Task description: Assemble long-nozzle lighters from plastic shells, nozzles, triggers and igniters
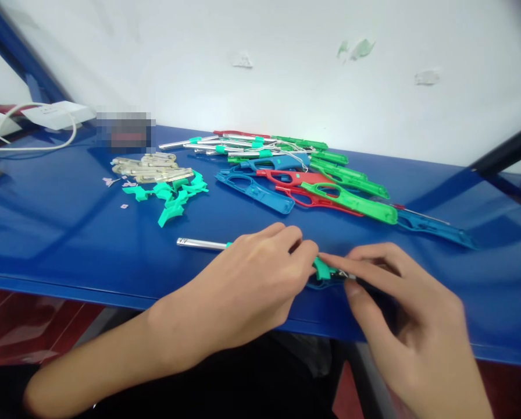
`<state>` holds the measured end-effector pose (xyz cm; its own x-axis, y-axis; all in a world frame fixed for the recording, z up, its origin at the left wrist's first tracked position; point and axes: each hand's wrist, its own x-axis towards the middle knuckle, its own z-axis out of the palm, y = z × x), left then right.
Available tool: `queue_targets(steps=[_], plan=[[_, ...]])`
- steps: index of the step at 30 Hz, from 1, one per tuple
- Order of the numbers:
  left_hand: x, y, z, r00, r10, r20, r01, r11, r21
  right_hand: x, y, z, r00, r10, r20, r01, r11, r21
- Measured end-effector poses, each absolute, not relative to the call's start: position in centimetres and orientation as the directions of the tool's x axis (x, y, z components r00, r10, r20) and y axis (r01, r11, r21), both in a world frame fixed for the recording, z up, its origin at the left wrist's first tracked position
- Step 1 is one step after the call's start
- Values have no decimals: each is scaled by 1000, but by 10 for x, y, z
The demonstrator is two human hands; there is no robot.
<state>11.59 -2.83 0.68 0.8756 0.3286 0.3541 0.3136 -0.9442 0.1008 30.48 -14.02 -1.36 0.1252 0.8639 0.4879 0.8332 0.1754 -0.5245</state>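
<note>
One green piece (323, 270) | held in left grip (260, 279) | right grip (421, 308) at its side, hold unclear

A glossy blue tabletop (81, 233) carries lighter casing halves (356, 203) in blue, red and green, overlapping one another from the back middle toward the right. Silver tubes (243, 144) with turquoise pieces lie bunched at their left end. Further left sit pale, elongated capsules (151, 169) in a heap — turquoise plastic triggers (173, 205) just in front, tiny pinkish chips (124, 206) beside them. A white cable (34, 149) loops at far left.
</note>
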Motion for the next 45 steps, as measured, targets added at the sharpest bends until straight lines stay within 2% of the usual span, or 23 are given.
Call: queue_targets(steps=[13, 27, 35, 45], plan=[[115, -28, 7, 876, 301, 377, 282, -953, 106, 305, -139, -12, 115, 872, 476, 839, 171, -516], [109, -24, 5, 890, 312, 333, 278, -949, 147, 304, -136, -17, 101, 837, 537, 884, 173, -435], [113, -24, 8, 889, 334, 314, 321, -942, 95, 302, -136, -18, 92, 831, 549, 898, 169, -405], [113, -27, 8, 870, 373, 323, 311, -922, 229, 303, -136, -19, 107, 832, 545, 905, 146, -400]])
